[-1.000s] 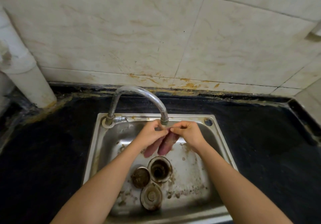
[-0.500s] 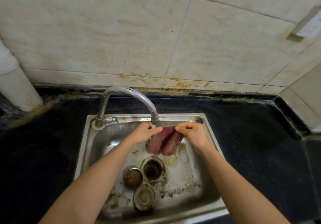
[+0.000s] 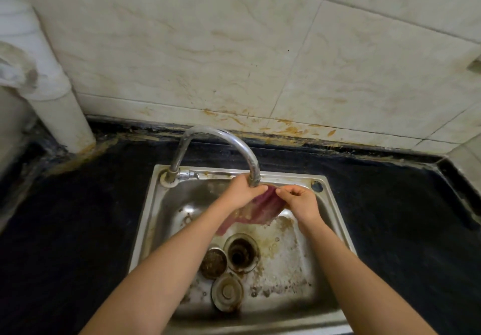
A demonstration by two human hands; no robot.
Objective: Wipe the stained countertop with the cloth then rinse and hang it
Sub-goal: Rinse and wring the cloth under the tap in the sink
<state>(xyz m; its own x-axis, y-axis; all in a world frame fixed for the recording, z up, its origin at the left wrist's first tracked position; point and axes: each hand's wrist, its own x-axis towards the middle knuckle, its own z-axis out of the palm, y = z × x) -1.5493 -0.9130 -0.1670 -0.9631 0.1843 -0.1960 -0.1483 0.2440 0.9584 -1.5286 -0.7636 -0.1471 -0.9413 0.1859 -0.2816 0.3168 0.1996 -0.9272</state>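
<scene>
Below the hands, a steel drain strainer (image 3: 227,292) lies in the stained steel sink (image 3: 335,220). The left hand (image 3: 240,193) and right hand (image 3: 302,202) pinch the top edge of the limp, wet maroon cloth (image 3: 263,208), spread between them. Just beyond, the curved chrome tap (image 3: 234,147) ends over it; sodden and floppy, it's probably best gripped by its corners.

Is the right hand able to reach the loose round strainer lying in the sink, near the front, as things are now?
Probably yes, but not at once. The round strainer lies uncovered on the sink floor with nothing above it. However, the right hand pinches the cloth together with the left hand, so it must let go first.
</scene>
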